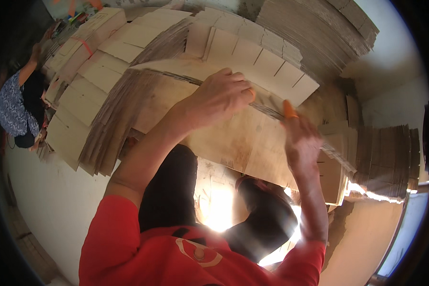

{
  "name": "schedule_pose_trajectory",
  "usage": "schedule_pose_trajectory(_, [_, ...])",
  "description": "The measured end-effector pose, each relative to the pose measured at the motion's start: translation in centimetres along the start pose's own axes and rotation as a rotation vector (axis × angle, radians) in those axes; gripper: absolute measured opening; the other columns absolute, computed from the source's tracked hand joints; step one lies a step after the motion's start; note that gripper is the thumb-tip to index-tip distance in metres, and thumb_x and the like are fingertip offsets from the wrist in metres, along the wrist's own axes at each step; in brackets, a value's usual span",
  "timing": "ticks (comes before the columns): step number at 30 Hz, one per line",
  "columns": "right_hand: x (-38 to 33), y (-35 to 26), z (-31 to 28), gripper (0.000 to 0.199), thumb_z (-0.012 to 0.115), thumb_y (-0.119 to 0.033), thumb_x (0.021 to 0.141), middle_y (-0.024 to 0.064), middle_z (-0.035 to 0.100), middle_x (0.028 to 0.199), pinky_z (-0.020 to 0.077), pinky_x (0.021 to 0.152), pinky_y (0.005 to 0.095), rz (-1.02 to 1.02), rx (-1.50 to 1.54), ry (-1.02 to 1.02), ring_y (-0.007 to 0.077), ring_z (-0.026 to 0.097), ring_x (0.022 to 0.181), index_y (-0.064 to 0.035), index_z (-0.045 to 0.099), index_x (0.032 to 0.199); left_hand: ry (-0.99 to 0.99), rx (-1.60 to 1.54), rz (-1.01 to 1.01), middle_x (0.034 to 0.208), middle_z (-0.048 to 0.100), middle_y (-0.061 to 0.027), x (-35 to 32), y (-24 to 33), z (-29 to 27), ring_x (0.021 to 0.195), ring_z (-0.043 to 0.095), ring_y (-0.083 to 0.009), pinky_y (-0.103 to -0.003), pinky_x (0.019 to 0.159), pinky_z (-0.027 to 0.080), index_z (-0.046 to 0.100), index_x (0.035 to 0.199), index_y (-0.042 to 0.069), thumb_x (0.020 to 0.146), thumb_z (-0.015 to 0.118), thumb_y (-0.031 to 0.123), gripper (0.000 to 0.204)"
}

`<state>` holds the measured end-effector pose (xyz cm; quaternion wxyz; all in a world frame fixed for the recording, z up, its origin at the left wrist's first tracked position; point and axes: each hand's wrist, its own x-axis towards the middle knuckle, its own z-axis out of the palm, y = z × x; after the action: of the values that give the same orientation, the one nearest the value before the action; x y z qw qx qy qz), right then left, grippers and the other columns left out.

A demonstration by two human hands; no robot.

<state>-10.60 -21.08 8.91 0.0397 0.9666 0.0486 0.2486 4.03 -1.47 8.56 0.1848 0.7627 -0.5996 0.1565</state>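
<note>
A long bundle of thin cardboard strips [267,110] runs slantwise over the wooden board [224,138] in front of me. My left hand [221,97] is closed at the bundle's middle, with an orange cover at a fingertip. Farther right, my right hand [301,138] is curled at the same strips, its orange-covered thumb pointing up. This hand is slightly blurred, and its fingers are partly hidden. Past it, the corrugated edge of a strip sticks out to the lower right.
Slotted cardboard sheets [252,52] stand behind the board, with fanned stacks [88,90] to the left. More cardboard piles [314,33] rise at the back right, and another stack [386,159] stands at the right. A person in a patterned top [16,102] is at the far left.
</note>
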Motion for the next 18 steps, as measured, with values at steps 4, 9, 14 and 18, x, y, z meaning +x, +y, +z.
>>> schedule_pose_trajectory(4, [-0.5,0.4,-4.8,0.034,0.056,-0.004,0.085,0.0151,0.056,0.117,0.0435,0.092,0.0459,-0.17,-0.338,0.369,0.0338,0.056,0.109,-0.0033,0.056,0.119,0.367,0.379,0.029,0.105,0.062,-0.0155,-2.8,2.8,-6.5,0.094,0.059,-0.028,-0.039,0.078,0.046,0.062,0.093,-0.003,0.06,0.066,0.002,0.033])
schedule_pose_trajectory(9, [-8.4,5.6,-5.3,0.034,0.055,-0.01,0.088,0.0152,0.052,0.124,0.0374,0.099,0.0485,0.054,-0.496,0.186,0.0312,0.048,0.119,-0.0044,0.054,0.121,0.334,0.88,-0.416,0.114,0.059,-0.011,-10.6,-2.4,-9.7,0.103,0.056,-0.0273,-0.039,0.082,0.045,0.058,0.112,0.001,0.064,0.066,-0.001,0.049])
schedule_pose_trajectory(14, [-21.4,14.7,-3.0,0.044,0.054,-0.027,0.091,0.0146,0.045,0.132,0.0358,0.1,0.0469,0.551,-0.685,-0.088,0.0306,0.042,0.124,-0.0087,0.046,0.13,-0.187,1.026,-0.897,0.116,0.059,-0.0105,-16.0,-7.1,-9.2,0.104,0.055,-0.0282,-0.04,0.084,0.044,0.052,0.12,0.004,0.084,0.058,0.011,0.037])
schedule_pose_trajectory(18, [-27.8,18.6,-1.8,0.07,0.054,-0.052,0.085,0.0155,0.047,0.132,0.0381,0.098,0.0393,0.855,-0.669,-0.338,0.0311,0.044,0.121,-0.0014,0.043,0.132,-0.364,0.608,-0.945,0.102,0.063,-0.0139,-17.3,-6.7,-7.8,0.097,0.059,-0.0321,-0.043,0.08,0.048,0.059,0.108,0.001,0.091,0.051,0.018,0.026])
